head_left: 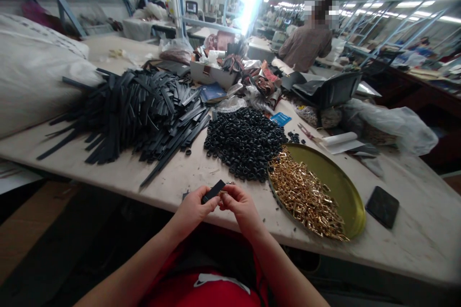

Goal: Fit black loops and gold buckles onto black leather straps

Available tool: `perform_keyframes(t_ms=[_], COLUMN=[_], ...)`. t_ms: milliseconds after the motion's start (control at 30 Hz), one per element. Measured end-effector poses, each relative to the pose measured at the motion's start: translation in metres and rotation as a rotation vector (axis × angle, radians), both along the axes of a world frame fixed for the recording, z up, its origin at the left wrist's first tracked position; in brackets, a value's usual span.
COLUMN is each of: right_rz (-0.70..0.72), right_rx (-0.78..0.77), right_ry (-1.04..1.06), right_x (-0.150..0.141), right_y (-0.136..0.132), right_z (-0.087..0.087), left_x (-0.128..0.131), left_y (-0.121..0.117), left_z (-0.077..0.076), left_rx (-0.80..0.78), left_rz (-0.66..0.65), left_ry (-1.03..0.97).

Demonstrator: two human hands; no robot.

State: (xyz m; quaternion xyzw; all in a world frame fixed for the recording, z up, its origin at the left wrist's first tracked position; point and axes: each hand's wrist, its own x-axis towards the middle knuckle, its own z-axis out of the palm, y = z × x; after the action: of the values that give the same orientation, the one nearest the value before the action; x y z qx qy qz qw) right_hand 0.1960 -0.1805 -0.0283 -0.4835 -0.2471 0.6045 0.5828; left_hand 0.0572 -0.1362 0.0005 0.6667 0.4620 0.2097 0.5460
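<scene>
My left hand (pixel 196 207) is closed on a short black strap (pixel 214 191), which points up and to the right between thumb and fingers. Right beside it, my right hand (pixel 236 204) pinches at the strap's lower end; a small golden-brown bit shows at the fingertips, too small to name. Beyond the hands lies a heap of small black loops (pixel 245 141). To the right, a round gold tray (pixel 345 187) holds a pile of gold buckles (pixel 306 194). Many long black straps (pixel 126 110) are heaped at the left.
A dark phone (pixel 382 206) lies right of the tray. Red-handled scissors (pixel 306 130), a blue card (pixel 280 119) and a blue booklet (pixel 212 92) lie farther back. A large white sack (pixel 36 76) stands at left. Another person (pixel 306 45) is in the background.
</scene>
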Motion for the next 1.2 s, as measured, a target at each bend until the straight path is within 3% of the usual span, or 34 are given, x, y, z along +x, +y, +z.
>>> perform_keyframes(t_ms=[233,400,567,700,800,967,1200], right_rz=[0.130,0.023,-0.148,-0.086,-0.055,-0.194,-0.084], right_rx=[-0.018,-0.028,-0.224,-0.281,-0.218,-0.076,-0.050], right_ry=[0.020,-0.048,0.262,0.388,0.270,0.010,-0.085], right_x=[-0.005,-0.004,-0.003,-0.014,-0.019,-0.015,-0.019], right_y=[-0.011,-0.007,0.001,-0.002,-0.007,-0.010,-0.018], right_z=[0.006,-0.003,-0.005,-0.001,-0.002,-0.004,0.001], left_x=[-0.001,-0.006,-0.016,-0.014,-0.008,-0.005,-0.005], left_y=[0.000,-0.001,-0.003,-0.005,-0.007,-0.010,-0.014], left_z=[-0.010,-0.016,-0.010,-0.002,0.001,-0.001,-0.007], left_rx=[0.043,0.006,0.025,0.068,0.075,0.012,-0.200], left_rz=[0.014,-0.060,-0.092,-0.154,-0.158,-0.174,-0.036], left_ry=[0.119,0.065,0.087,0.069,0.051,0.050,-0.055])
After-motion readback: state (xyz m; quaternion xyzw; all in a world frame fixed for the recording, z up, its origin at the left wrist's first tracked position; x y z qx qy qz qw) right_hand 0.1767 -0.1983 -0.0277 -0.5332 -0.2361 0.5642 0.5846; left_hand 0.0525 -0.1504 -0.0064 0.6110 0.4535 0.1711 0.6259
